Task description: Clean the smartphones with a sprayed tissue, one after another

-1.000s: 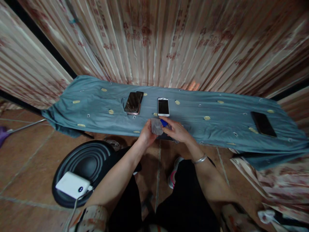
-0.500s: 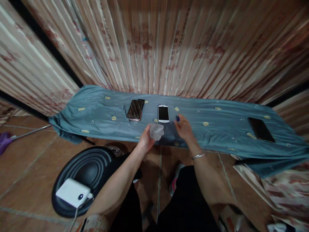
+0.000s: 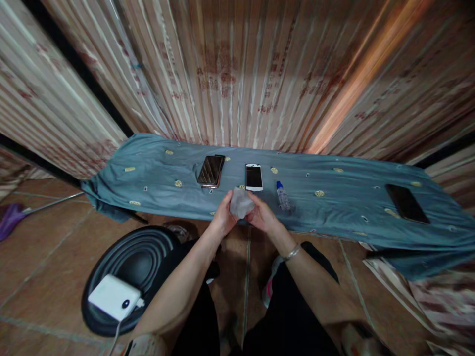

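Between both hands, over the front edge of the cloth-covered bench (image 3: 326,217), is a small grey cloth (image 3: 241,202). My left hand (image 3: 224,215) grips its left side, fingers closed. On the other side my right hand (image 3: 261,213) pinches its lower right edge. Just beyond the cloth a white smartphone (image 3: 254,177) lies face up with a dark screen. To its right rests a small clear bottle with a blue cap (image 3: 283,197). Left of the white phone, dark phones (image 3: 211,171) lie stacked, their exact number unclear.
A black phone or tablet (image 3: 407,203) lies at the bench's right end. On the floor at left, a white power bank (image 3: 113,296) with a cable sits on a round black ribbed object (image 3: 129,242). A pleated patterned curtain (image 3: 222,74) hangs behind the bench.
My right hand has put the blue-capped bottle down on the bench and moved left onto the grey cloth. My left hand keeps holding the cloth.
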A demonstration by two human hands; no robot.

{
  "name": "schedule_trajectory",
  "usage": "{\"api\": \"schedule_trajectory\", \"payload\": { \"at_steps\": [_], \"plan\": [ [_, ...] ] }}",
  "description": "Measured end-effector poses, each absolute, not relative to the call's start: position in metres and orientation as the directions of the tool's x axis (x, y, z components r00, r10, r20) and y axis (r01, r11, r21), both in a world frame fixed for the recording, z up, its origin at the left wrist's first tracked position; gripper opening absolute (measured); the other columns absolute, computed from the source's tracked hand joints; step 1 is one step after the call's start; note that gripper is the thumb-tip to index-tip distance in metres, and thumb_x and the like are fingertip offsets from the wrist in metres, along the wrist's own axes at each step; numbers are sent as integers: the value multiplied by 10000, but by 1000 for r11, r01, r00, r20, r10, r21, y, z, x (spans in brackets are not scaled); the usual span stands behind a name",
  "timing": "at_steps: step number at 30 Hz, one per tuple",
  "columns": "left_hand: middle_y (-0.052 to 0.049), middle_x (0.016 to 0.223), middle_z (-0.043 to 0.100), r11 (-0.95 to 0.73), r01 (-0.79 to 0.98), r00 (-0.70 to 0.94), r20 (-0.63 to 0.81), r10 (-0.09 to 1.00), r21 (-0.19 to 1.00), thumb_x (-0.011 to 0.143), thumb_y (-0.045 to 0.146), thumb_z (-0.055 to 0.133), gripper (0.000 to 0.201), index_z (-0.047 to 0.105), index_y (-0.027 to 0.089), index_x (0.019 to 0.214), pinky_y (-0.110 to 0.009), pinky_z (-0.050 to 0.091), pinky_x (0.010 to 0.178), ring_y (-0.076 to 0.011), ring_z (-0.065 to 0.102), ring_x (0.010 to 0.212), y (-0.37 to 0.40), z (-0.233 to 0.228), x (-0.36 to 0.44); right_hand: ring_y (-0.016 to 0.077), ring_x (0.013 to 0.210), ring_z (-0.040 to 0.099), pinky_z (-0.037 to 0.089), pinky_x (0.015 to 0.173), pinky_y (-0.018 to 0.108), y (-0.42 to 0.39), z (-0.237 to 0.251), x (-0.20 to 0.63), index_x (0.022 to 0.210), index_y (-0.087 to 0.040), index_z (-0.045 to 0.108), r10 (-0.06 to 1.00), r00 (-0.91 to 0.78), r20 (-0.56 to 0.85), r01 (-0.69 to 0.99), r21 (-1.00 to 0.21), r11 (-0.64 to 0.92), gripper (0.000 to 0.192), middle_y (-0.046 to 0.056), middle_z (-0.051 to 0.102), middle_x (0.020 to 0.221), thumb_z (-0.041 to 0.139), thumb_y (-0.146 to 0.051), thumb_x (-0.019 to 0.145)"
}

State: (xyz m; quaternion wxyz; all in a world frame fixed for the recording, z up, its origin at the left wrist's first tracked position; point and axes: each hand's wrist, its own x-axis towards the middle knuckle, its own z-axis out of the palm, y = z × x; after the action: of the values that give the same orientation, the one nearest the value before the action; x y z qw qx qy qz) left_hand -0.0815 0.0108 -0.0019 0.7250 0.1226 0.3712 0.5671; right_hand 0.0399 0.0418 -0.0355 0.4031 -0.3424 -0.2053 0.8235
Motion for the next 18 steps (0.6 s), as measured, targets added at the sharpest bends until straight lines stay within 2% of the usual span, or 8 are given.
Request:
{"api": "schedule_trajectory", "payload": {
  "at_steps": [3, 5, 7, 9, 11, 13, 15, 18],
  "plan": [
    [-51, 815, 755, 313, -690, 40, -398, 917, 653, 946, 387, 518, 295, 692, 149, 935, -285, 569, 725, -177, 714, 743, 8, -6, -82, 125, 559, 680, 526, 530, 211, 45, -36, 38, 829, -196, 707, 822, -401, -403, -556, -606, -569, 43, -23, 756, 701, 701, -238, 829],
    [-37, 810, 750, 299, -614, 6, -375, 927, 730, 926, 417, 549, 302, 682, 167, 1033, -279, 556, 674, -165, 697, 676, 7, -10, -84, 129, 592, 696, 551, 566, 215, 48, -34, 39, 831, -189, 709, 832, -375, -409, -583, -594, -555, 49, -13, 765, 720, 667, -208, 849],
    [-37, 787, 739, 295, -491, -28, -353, 935, 819, 887, 474, 596, 403, 650, 186, 1163, -305, 547, 666, -184, 694, 654, 9, -15, -90, 129, 636, 713, 579, 622, 222, 51, -29, 41, 835, -185, 706, 841, -337, -422, -617, -576, -536, 111, -4, 773, 745, 609, -193, 890],
    [-50, 746, 717, 289, -331, -91, -335, 938, 898, 832, 521, 647, 501, 644, 163, 1183, -341, 541, 691, -216, 696, 663, 18, -19, -101, 133, 669, 725, 599, 649, 238, 54, -21, 46, 842, -186, 700, 847, -286, -448, -659, -550, -514, 186, 4, 777, 761, 539, -187, 935],
    [-92, 827, 716, 189, -142, -216, -217, 952, 972, 823, 509, 647, 488, 665, 130, 1129, -383, 539, 785, -251, 708, 784, 32, -23, -117, 143, 678, 732, 611, 620, 258, 56, -14, 50, 849, -193, 692, 844, -256, -471, -686, -527, -502, 245, 7, 776, 759, 480, -197, 971],
    [-135, 1078, 701, 50, 87, -392, -12, 920, 995, 783, 427, 697, 475, 655, 145, 1164, -417, 501, 945, -286, 667, 1050, 50, -25, -136, 150, 682, 739, 621, 597, 272, 57, -10, 54, 868, -196, 689, 841, -249, -480, -699, -511, -500, 269, 10, 775, 757, 450, -208, 991],
    [-166, 1339, 594, 9, 346, -509, 180, 842, 938, 720, 317, 745, 592, 599, 151, 1270, -457, 373, 1116, -324, 497, 1321, 67, -29, -153, 155, 680, 742, 633, 605, 284, 58, -10, 57, 887, -196, 688, 836, -252, -487, -709, -495, -502, 257, 12, 772, 753, 452, -200, 990],
    [-205, 1523, 426, 103, 542, -525, 240, 817, 834, 670, 276, 777, 852, 431, 137, 1436, -510, 225, 1200, -364, 296, 1468, 82, -38, -169, 164, 696, 748, 647, 645, 292, 59, -18, 60, 904, -192, 691, 838, -301, -454, -723, -464, -512, 183, 20, 775, 770, 517, -166, 956]
  ]
}}
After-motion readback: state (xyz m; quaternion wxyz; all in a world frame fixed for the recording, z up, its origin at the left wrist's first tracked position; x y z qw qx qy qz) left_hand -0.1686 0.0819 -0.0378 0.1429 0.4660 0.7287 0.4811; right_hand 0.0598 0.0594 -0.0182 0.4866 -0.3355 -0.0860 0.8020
